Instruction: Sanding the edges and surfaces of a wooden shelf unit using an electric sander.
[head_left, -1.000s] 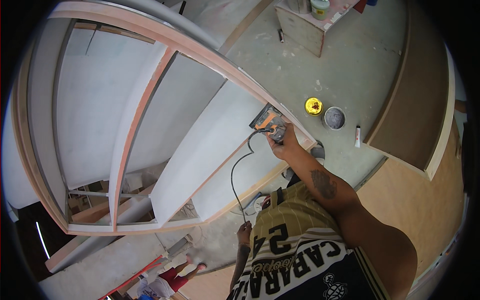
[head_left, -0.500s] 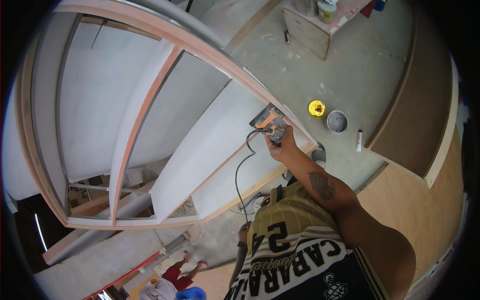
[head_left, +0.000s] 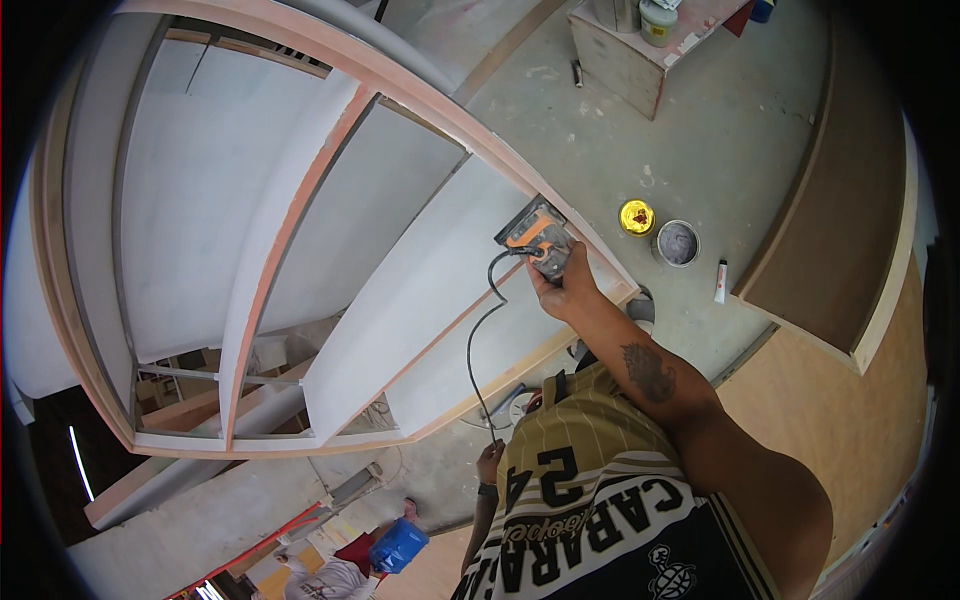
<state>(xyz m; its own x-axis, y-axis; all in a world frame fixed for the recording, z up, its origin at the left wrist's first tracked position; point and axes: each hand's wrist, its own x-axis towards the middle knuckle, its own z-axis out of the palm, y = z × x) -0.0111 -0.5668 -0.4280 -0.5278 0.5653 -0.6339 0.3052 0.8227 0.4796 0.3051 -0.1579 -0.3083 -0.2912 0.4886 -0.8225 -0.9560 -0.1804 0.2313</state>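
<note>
An orange and grey electric sander (head_left: 540, 236) is gripped by my right hand (head_left: 566, 284), whose fingers wrap round its near end. The sander lies over the pale board close to the pinkish right-hand edge of a large curved frame (head_left: 370, 66). A black power cord (head_left: 470, 345) loops from the sander down to my left hand (head_left: 490, 462). That hand is closed round the cord beside my body, low in the view. White panels (head_left: 400, 290) fill the frame, divided by thin pinkish ribs.
A yellow-lined can (head_left: 636, 217), a can of grey paste (head_left: 677, 243) and a white tube (head_left: 721, 282) stand or lie on the floor at right. Beyond is a stained workbench (head_left: 625, 65). A brown curved panel (head_left: 840, 220) lies far right. Another person (head_left: 345, 575) is at the bottom.
The sander and my right hand have shifted slightly left and away from me. At the bottom, the other person has moved, and a blue object by them now shows higher up.
</note>
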